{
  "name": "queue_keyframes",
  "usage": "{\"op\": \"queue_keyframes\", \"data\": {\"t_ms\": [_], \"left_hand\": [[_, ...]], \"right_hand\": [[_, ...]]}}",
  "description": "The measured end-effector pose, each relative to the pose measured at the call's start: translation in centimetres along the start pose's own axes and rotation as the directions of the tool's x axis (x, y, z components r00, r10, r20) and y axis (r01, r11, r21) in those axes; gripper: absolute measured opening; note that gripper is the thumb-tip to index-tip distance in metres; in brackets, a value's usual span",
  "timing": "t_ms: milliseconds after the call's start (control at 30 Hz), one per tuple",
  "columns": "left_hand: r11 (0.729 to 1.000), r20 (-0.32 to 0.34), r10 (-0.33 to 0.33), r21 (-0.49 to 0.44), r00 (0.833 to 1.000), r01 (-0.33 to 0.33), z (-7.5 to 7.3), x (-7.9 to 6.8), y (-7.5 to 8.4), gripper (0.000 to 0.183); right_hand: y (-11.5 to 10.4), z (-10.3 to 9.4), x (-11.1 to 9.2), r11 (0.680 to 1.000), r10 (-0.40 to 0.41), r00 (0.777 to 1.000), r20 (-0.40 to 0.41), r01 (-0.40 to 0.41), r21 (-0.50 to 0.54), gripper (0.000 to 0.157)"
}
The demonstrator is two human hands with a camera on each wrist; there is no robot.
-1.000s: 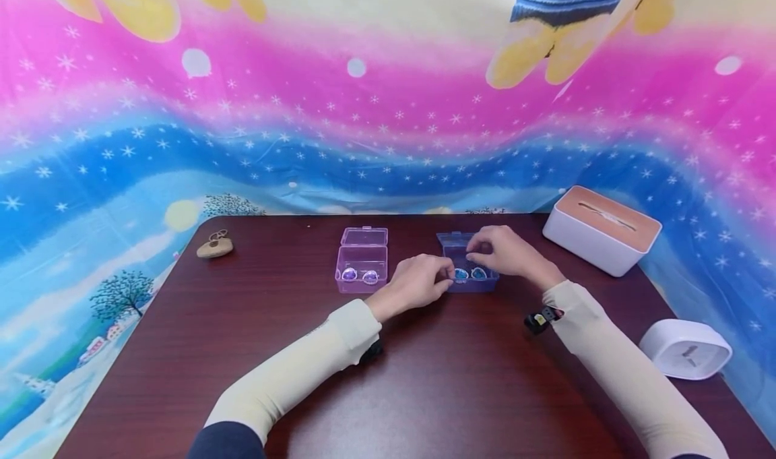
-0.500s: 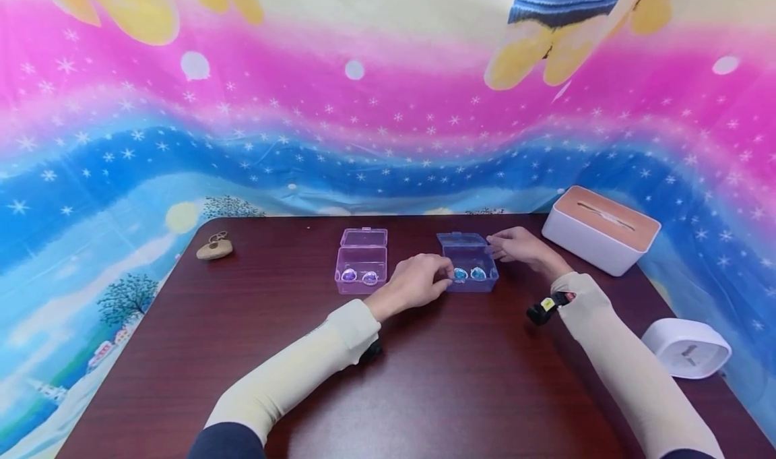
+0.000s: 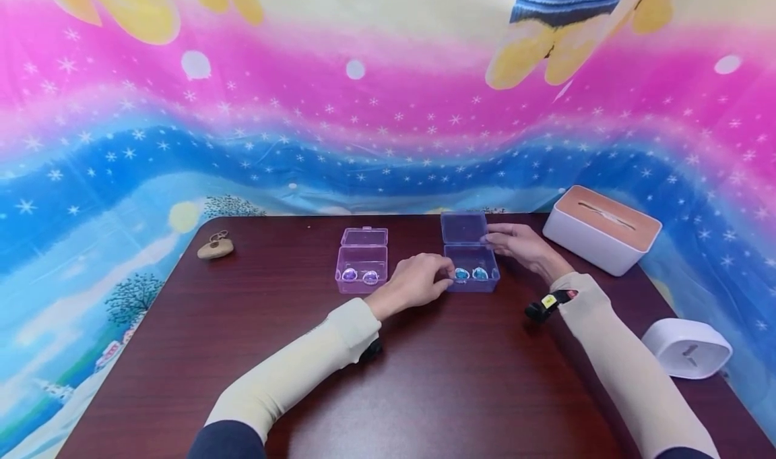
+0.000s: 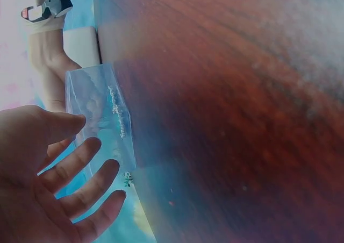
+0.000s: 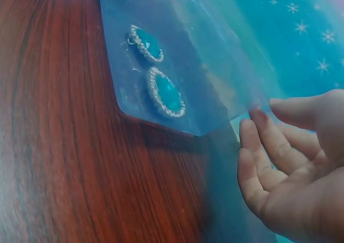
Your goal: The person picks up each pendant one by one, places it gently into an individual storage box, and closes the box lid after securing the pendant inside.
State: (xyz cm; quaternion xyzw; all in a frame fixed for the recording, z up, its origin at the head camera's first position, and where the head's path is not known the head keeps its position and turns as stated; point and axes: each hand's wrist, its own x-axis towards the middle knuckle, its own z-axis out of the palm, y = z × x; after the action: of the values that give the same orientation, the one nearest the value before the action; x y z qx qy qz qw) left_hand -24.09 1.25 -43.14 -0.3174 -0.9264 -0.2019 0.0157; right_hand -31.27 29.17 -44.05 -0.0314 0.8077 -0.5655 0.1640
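Observation:
A translucent blue plastic box holds two oval blue-stoned jewellery pieces with silvery beaded rims. Its hinged lid stands raised at the back. At the lid's right corner, my right hand pinches the edge between thumb and fingers, as the right wrist view shows. My left hand rests at the box's left wall, its fingertips right at the side; in the left wrist view its fingers are loosely bent and spread. To the left, a pink plastic box with its lid tipped back holds two purple-stoned pieces.
On the dark wooden table, a white tissue box with a tan top stands at the back right. Nearer on the right is a white rounded clock-like object. A beige pouch-shaped item lies at the far left. A printed cloth hangs behind.
My right hand has moved from inside the blue box to its right side and taken the lid's edge. The lid has swung up from lying back. The left hand has stayed put.

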Motion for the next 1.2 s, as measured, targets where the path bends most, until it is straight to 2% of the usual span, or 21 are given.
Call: {"op": "queue_keyframes", "data": {"t_ms": [233,567,733,900,1000,1133,1200], "left_hand": [[1.000,0.002,-0.009,0.004,1.000,0.009,0.2,0.1,0.2,0.008],[1.000,-0.009,-0.010,-0.005,1.000,0.010,0.3,0.0,0.4,0.007],[1.000,-0.018,-0.005,-0.016,1.000,0.005,0.3,0.0,0.5,0.007],[1.000,-0.026,-0.007,-0.029,1.000,0.007,0.3,-0.2,0.3,0.011],[0.997,-0.048,-0.048,-0.064,0.998,0.045,0.4,-0.4,0.1,0.022],[0.980,-0.101,-0.126,-0.164,0.987,0.109,0.4,-0.6,-0.1,0.053],[0.969,-0.123,-0.142,-0.222,0.982,0.113,0.2,-0.5,-0.1,0.065]], "right_hand": [[-0.2,-0.6,-0.8,0.999,-0.040,0.999,0.000,0.040,0.000,0.056],[-0.7,-1.2,-2.2,0.997,-0.078,0.993,0.091,0.076,0.020,0.087],[-1.2,-0.9,-2.8,0.996,-0.085,0.991,0.103,0.084,0.016,0.088],[-1.2,-0.7,-3.4,0.995,-0.097,0.984,0.146,0.098,-0.003,0.081],[-1.0,-0.8,-3.7,0.994,-0.110,0.980,0.165,0.113,-0.009,0.077],[-0.4,-1.0,-4.0,0.990,-0.131,0.978,0.163,0.136,-0.023,0.072],[-0.1,-1.1,-4.2,0.987,-0.144,0.978,0.153,0.152,-0.043,0.068]]}}
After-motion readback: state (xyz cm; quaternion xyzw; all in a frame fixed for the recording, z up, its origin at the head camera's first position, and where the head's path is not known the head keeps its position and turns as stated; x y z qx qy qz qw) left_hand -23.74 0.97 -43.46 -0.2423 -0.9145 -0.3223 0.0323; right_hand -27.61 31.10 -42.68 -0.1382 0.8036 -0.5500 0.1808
